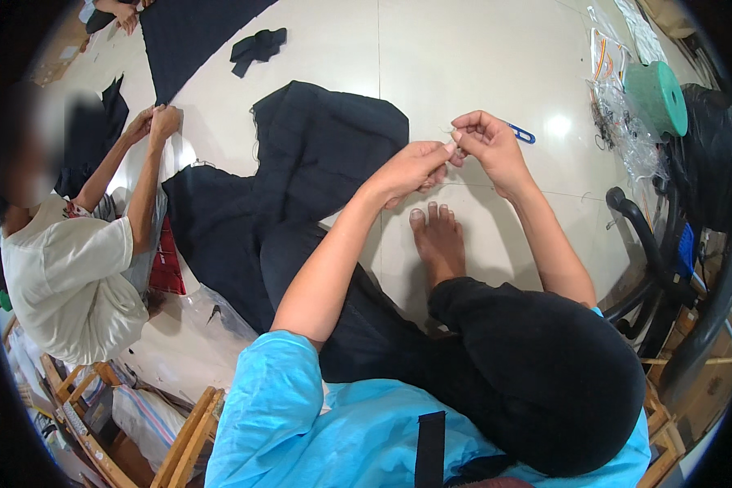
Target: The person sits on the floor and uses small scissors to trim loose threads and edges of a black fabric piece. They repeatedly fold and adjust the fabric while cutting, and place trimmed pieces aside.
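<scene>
My left hand [419,169] and my right hand [484,153] meet above the floor, fingertips pinched on a small thin, pale thread-like strand [451,138]; exactly what it is is too small to tell. A blue plastic-handled tool [520,133] lies on the floor just behind my right hand. Black fabric [325,142] spreads over the floor to the left of my hands and runs down toward my body. My bare foot [437,244] rests on the tiles below my hands.
A co-worker [73,276] at left grips another black cloth [195,37]; another person's hands [124,16] are at top left. A black scrap [259,50] lies beyond. On the right are plastic bags [626,138], a green spool [655,98] and black metal frames [659,276]. Wooden frames [187,439] stand lower left.
</scene>
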